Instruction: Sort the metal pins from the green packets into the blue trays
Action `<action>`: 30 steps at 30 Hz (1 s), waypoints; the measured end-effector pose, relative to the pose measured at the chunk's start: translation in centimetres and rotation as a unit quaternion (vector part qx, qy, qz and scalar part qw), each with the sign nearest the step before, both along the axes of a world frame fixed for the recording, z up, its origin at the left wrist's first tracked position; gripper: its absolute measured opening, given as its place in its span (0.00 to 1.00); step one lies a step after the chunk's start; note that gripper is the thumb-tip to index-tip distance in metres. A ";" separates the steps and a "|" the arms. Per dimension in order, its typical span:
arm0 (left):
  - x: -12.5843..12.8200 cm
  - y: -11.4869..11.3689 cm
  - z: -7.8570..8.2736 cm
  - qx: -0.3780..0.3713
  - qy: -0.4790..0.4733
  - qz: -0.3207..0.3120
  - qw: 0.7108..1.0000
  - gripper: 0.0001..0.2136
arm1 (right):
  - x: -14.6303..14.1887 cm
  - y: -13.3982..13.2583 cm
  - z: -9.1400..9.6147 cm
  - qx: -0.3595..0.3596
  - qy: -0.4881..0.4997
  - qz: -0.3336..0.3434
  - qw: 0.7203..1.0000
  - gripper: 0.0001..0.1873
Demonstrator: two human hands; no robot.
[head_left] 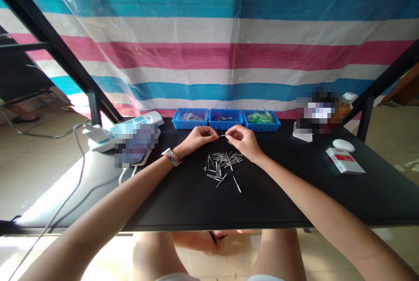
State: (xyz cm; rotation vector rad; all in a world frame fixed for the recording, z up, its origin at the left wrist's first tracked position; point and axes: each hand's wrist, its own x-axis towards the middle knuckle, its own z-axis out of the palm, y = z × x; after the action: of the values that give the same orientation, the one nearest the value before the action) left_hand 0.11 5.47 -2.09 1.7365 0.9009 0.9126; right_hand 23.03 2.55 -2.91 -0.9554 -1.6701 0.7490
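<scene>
A single pop rivet point(222, 135) spans the gap between my two hands, held level above the black table. My left hand point(203, 136), with a patterned band on its wrist, pinches one end. At the other end, the fingertips of my right hand point(240, 139) are closed on it, and something thin also shows below them. Closer to me lies a loose pile of silvery pop rivets point(224, 161), pointing every way. One separate rivet point(237, 184) rests nearer the front edge. Just behind my hands, the middle blue bin point(225, 125) contains a few rivets.
Clear plastic packaging fills the left blue bin point(190, 125); green pieces lie in the right bin point(262, 127). A power strip point(144, 120) with a plug and cable occupies the left. Rightward are a red-and-white box point(345, 161) and a white oval object point(343, 145). A striped sheet point(209, 54) hangs behind.
</scene>
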 end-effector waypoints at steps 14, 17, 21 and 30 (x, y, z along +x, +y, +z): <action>0.3 -0.4 0.3 -0.003 -0.021 0.001 1.000 0.16 | -0.3 -0.2 -0.1 -0.089 0.074 0.057 0.992 0.10; 0.2 -0.3 0.2 -0.015 -0.036 0.014 0.999 0.14 | 0.0 0.2 0.7 -0.045 0.091 0.023 0.995 0.10; 0.1 -0.2 -0.2 0.032 -0.024 0.097 0.994 0.10 | 1.0 1.7 1.7 0.020 0.101 -0.082 0.991 0.12; 0.6 -1.7 -0.3 0.209 0.283 0.187 0.917 0.06 | 2.2 1.4 0.2 0.103 -0.131 -0.133 0.977 0.18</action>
State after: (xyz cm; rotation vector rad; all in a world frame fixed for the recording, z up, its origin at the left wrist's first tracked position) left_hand 0.75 3.76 -2.34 2.3088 1.5440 0.8999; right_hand 25.20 3.97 -2.75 -1.1375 -1.7590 0.2729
